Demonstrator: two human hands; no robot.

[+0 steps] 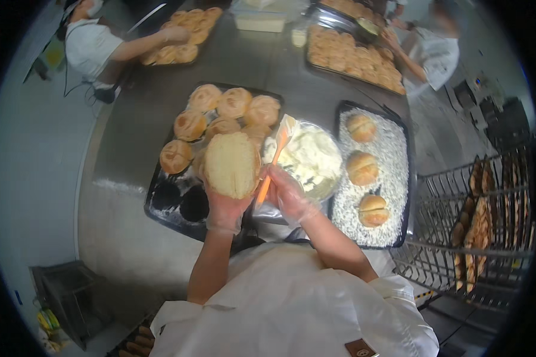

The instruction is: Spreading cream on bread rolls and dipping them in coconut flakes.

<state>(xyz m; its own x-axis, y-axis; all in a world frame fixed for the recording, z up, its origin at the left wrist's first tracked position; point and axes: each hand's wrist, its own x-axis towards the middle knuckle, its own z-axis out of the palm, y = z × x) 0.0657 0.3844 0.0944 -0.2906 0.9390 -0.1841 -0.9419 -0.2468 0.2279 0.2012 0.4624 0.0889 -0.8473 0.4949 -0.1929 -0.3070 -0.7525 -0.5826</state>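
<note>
In my gloved left hand (225, 212) rests a split round bun (232, 165), its pale cut crumb facing up. My right hand (288, 192), in a clear plastic glove, grips an orange spatula (273, 165) with white cream smeared on its blade. Behind the spatula sits a round metal bowl (326, 196) holding a mound of white cream (312, 154). Below and beyond the bun lies a dark baking tray (161, 216) carrying several round glossy buns (234, 102). To the right, a second tray (404, 178) has a layer of white flakes or powder and three folded buns (362, 168).
A metal worktable (120, 147) spans the scene. Across it, one person (94, 49) reaches over a tray of buns (174, 53) and another (435, 53) works at a full tray (339, 53). A plastic tub (261, 20) stands between them. At right, a wire rack (433, 250) holds loaves.
</note>
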